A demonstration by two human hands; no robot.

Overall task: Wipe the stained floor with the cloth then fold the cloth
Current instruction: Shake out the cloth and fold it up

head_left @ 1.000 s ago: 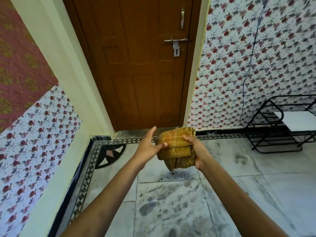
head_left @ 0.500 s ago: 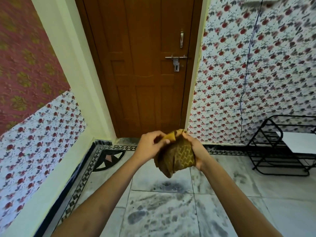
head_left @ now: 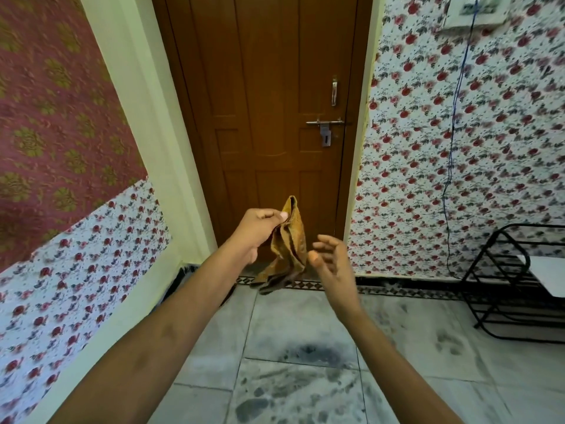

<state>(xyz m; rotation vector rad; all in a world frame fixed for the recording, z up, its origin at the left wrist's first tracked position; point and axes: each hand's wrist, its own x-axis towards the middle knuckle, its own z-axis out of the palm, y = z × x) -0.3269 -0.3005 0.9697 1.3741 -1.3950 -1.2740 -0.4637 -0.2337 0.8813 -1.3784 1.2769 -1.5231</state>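
A mustard-yellow patterned cloth [head_left: 290,249] hangs loose in the air in front of the brown door. My left hand [head_left: 258,229] pinches it near its top corner between thumb and fingers. Just right of the hanging cloth is my right hand [head_left: 331,261], fingers spread, holding nothing. Below my arms the grey tiled floor [head_left: 428,377] carries dark smudged stains [head_left: 312,351], the largest one straight beneath my hands.
A closed wooden door [head_left: 269,117] with a metal latch stands ahead, floral walls on both sides. A black metal rack [head_left: 513,289] with a white sheet on it sits at the right. A blue cable [head_left: 455,133] hangs down the right wall.
The cloth was a folded bundle held by both hands; now it hangs unfolded from my left hand alone. My right hand has let go and opened. The view has tilted upward.
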